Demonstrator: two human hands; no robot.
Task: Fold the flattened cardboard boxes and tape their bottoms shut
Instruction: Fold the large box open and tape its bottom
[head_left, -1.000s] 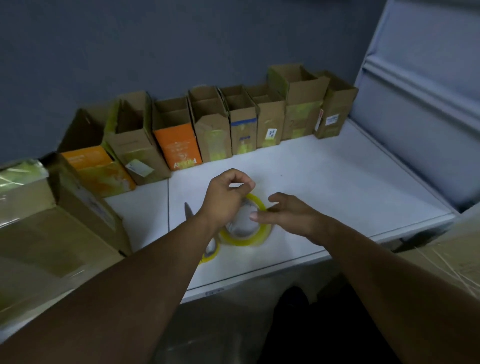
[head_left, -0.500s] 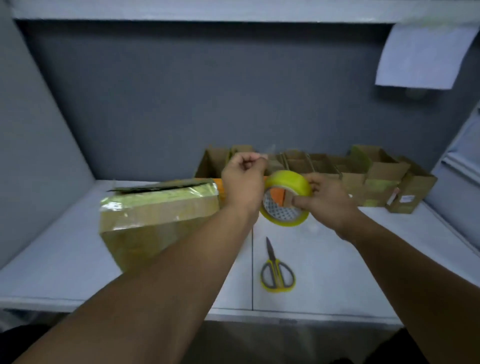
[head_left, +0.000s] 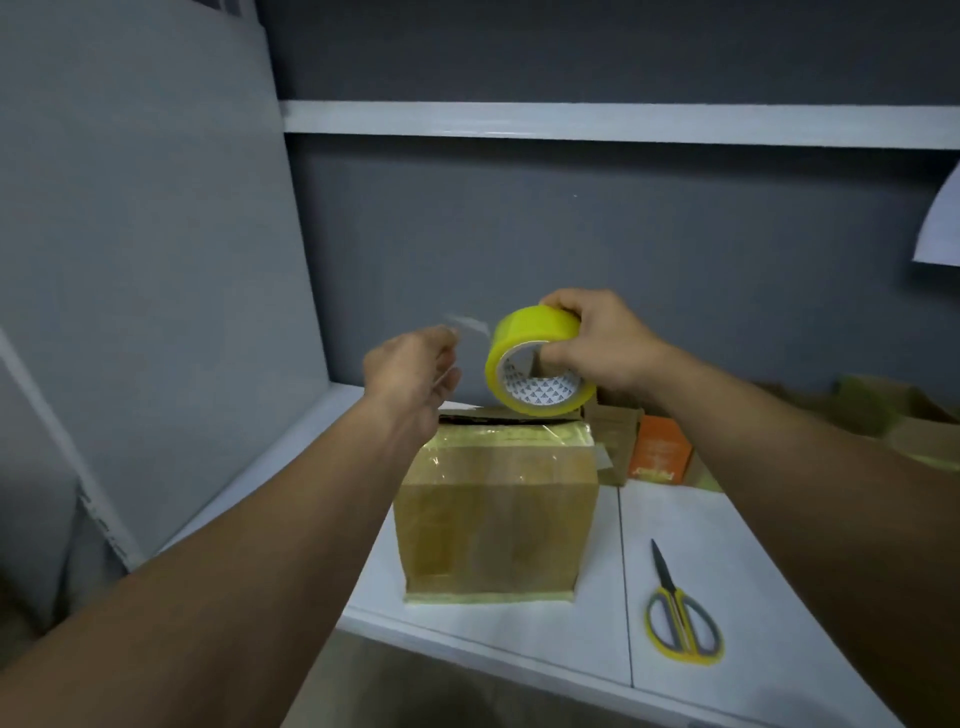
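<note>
The right hand (head_left: 597, 343) is gripping the likely light, stiff tape roll (head_left: 535, 332) through its core; the left hand (head_left: 410, 369) is pinching the flimsy, sticky tape end (head_left: 470, 326) above the box (head_left: 498, 514).

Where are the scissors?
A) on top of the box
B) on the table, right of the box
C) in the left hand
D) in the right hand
B: the scissors lie on the table right of the box; the right hand holds the tape roll, the left hand pinches the tape end.
</note>
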